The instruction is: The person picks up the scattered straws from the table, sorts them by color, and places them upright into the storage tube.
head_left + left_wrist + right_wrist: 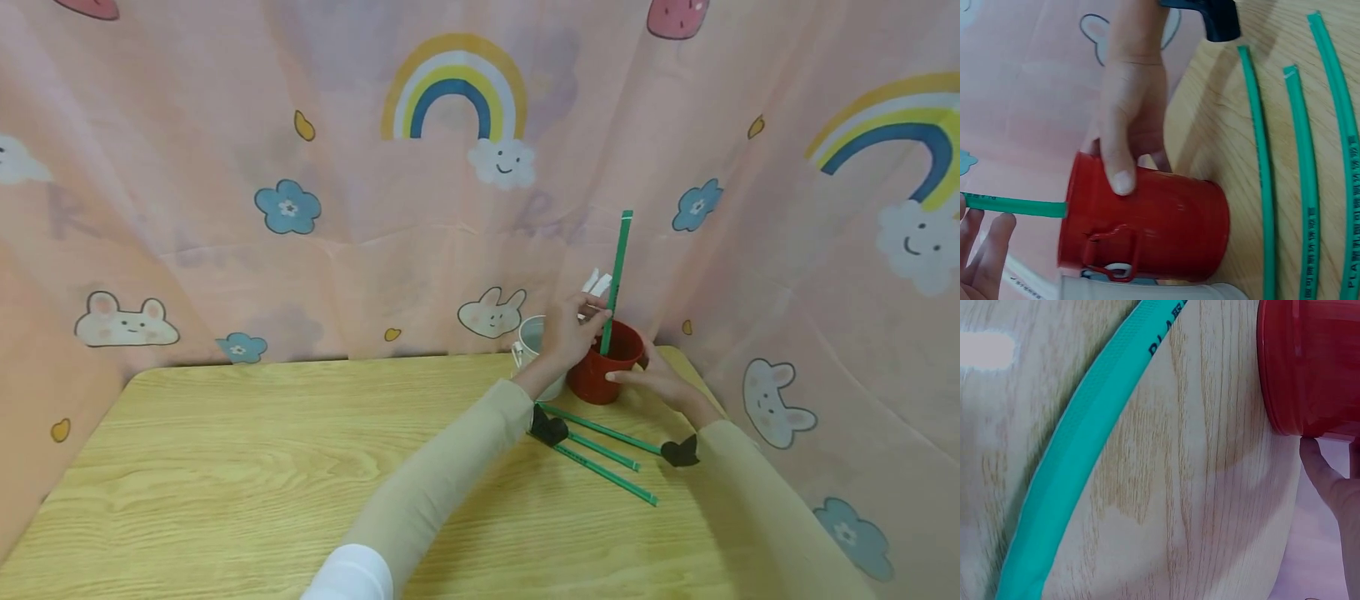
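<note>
My left hand (570, 335) pinches a green wrapped straw (620, 254) that stands nearly upright. Its lower end is inside the red bucket (594, 386). Around the right side of that bucket, my right hand (660, 379) grips the wall, thumb in front; the far fingers are mostly hidden. A small wire handle (1113, 275) shows on the red bucket in the left wrist view. Touching or close beside it is a white bucket (532, 332), partly behind my left hand. White wrapped straws (599, 283) stick up behind that hand.
Several green wrapped straws (606, 477) lie on the wooden table (247, 467) in front of the buckets. A patterned pink curtain (360, 275) hangs behind the table and along its right side. Black pieces (549, 427) show at both wrists.
</note>
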`<state>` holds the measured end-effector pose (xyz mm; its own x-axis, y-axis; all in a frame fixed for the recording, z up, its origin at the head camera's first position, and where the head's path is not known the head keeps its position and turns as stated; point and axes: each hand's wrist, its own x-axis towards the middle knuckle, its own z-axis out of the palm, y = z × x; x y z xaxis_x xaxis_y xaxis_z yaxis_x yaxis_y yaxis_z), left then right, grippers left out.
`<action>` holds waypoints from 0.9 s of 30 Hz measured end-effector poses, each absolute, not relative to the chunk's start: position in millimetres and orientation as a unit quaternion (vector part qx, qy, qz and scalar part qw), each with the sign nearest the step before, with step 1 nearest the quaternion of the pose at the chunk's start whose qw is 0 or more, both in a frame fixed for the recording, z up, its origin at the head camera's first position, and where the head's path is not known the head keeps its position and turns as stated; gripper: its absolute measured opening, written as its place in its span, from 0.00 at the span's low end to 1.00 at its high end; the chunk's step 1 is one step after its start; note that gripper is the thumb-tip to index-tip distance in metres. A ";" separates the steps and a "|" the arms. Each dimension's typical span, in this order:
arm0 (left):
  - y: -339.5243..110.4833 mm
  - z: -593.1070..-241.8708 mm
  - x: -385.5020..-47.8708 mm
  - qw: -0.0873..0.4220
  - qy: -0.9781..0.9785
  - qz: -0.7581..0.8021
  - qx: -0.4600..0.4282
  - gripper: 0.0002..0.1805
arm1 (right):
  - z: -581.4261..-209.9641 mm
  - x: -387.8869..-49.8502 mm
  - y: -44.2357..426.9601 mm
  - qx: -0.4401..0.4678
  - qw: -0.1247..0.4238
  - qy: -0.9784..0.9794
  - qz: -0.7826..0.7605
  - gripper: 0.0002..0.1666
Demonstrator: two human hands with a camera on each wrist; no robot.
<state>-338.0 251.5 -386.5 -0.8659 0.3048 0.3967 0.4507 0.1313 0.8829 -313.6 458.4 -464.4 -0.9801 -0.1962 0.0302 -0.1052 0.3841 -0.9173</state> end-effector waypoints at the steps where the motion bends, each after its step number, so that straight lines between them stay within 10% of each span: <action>1: 251.9 -388.0 -337.9 0.060 -0.759 -0.596 -0.256 0.09 | -464.0 -313.3 458.0 -0.090 0.042 0.830 -0.549 0.50; 27: 249.6 -396.1 -329.1 0.017 -0.793 -0.557 -0.245 0.18 | -468.5 -315.0 461.4 -0.108 0.041 0.828 -0.549 0.49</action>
